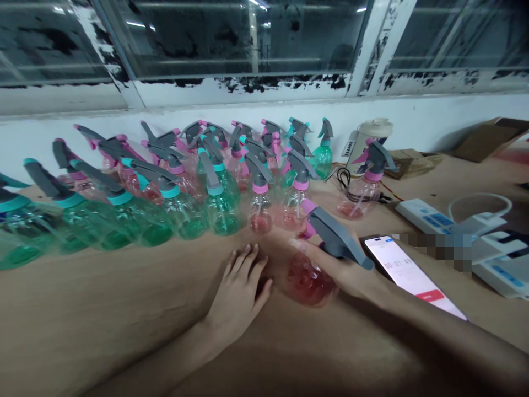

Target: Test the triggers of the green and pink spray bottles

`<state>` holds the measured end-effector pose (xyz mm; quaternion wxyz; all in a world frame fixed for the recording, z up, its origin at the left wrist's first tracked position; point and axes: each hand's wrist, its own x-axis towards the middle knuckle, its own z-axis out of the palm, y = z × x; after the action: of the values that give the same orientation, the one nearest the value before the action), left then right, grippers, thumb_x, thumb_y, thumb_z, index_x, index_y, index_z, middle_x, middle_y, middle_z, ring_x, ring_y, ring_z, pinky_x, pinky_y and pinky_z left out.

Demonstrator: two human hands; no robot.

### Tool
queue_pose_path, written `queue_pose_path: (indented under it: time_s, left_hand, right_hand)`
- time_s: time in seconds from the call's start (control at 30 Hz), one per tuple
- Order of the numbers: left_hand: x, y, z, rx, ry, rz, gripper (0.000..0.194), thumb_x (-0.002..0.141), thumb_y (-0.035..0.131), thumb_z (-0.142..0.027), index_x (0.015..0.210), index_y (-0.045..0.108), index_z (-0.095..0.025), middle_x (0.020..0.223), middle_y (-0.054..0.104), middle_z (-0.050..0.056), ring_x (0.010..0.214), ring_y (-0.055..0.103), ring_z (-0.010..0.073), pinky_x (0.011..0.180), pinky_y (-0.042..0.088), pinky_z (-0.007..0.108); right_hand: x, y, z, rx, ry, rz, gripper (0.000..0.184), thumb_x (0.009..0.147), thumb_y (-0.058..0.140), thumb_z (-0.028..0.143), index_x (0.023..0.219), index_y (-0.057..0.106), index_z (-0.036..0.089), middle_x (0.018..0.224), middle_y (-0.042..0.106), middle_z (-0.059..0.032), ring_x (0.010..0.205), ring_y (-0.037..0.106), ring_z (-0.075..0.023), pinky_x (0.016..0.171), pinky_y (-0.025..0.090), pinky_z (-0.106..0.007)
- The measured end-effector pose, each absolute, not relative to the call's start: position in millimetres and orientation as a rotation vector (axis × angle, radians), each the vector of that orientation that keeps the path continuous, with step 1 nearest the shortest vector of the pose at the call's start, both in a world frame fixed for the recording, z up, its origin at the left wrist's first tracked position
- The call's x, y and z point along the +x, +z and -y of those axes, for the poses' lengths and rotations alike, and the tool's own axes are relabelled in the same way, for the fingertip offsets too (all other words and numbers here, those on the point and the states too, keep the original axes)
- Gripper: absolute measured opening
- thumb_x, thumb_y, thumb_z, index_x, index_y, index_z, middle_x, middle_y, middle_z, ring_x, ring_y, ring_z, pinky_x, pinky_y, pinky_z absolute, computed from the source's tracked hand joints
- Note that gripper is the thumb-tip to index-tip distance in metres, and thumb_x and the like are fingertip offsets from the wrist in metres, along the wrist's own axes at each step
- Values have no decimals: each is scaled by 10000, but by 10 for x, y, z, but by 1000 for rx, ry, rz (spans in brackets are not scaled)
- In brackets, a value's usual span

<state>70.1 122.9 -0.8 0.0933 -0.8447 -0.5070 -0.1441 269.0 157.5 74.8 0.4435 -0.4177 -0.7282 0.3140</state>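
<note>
A red see-through spray bottle [311, 281] with a grey and pink trigger head is in the grip of my right hand [330, 263], its fingers wrapped round the neck. The bottle tilts a little, its grey head pointing toward me. To its left, my left hand [243, 284] lies palm down with fingers spread on the wooden table [124, 331], holding nothing. Just beyond my hands stand a small pink-collared spray bottle [260, 215] and a green spray bottle [223, 212] with a turquoise collar.
Several more green and pink spray bottles line the wall side, including a green one [185, 218]. On the right are a lone pink spray bottle [359, 196], a coffee cup [372, 132], a phone [409, 270] showing a timer, a power strip [425, 218] and a cardboard box [487, 138].
</note>
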Motion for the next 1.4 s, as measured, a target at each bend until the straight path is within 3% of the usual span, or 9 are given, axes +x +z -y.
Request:
queue_pose_path:
  time_s: [0.17,0.33,0.43,0.6,0.73,0.8,1.1,1.4]
  left_hand:
    - [699,-25,-1227,-2504,-432,1516,348,888,460,-256,1192,532,-103,1329,484,164,1251,417,297,1019,339,519]
    - [695,-29,-1226,-2507,-423,1514,347,891,453,-254,1192,533,-100,1330,483,165,1255,412,299,1018,341,519]
    - [695,-21,-1224,-2509,-436,1512,351,887,460,-254,1195,530,-101,1323,489,167,1243,426,302,1015,342,522]
    - [695,-20,-1222,-2515,-444,1521,343,887,466,-258,1191,533,-113,1320,493,157,1247,421,301,1017,341,522]
    - [697,-24,-1225,-2516,-444,1528,344,888,464,-261,1189,533,-109,1321,490,159,1248,421,300,1021,336,523]
    - [697,-24,-1225,-2514,-441,1525,344,888,464,-260,1187,534,-107,1314,497,161,1246,423,299,1022,337,523]
    - [697,-20,-1223,-2506,-440,1508,334,895,455,-256,1186,531,-111,1319,491,162,1250,417,300,1014,345,522]
    - [691,-16,-1222,-2518,-454,1521,336,896,450,-263,1193,524,-124,1329,485,154,1259,409,295,1008,352,518]
  right_hand:
    - [2718,795,-1562,-996,680,1838,159,811,563,323,703,505,222,639,531,42,582,513,-115,602,425,-265]
    - [2734,738,-1594,-960,729,1877,157,838,534,344,736,521,225,643,534,35,609,524,-124,633,440,-279]
    - [2730,709,-1584,-970,700,1862,188,838,527,337,687,485,233,616,521,33,567,503,-123,575,430,-279]
    - [2715,757,-1542,-1043,583,1859,222,811,516,309,617,434,241,473,342,69,410,367,-103,412,330,-262]
    - [2711,776,-1533,-1016,655,1863,113,795,513,285,695,509,232,579,526,19,567,553,-151,547,449,-294]
    - [2715,757,-1536,-1035,684,1858,110,796,518,290,709,529,225,653,585,-1,611,577,-160,590,464,-305]
    - [2717,807,-1516,-1017,711,1790,207,774,604,306,625,483,230,502,510,60,447,477,-107,516,442,-263]
    - [2717,785,-1530,-1014,752,1831,126,829,540,341,809,587,226,724,653,-12,703,619,-175,680,482,-322]
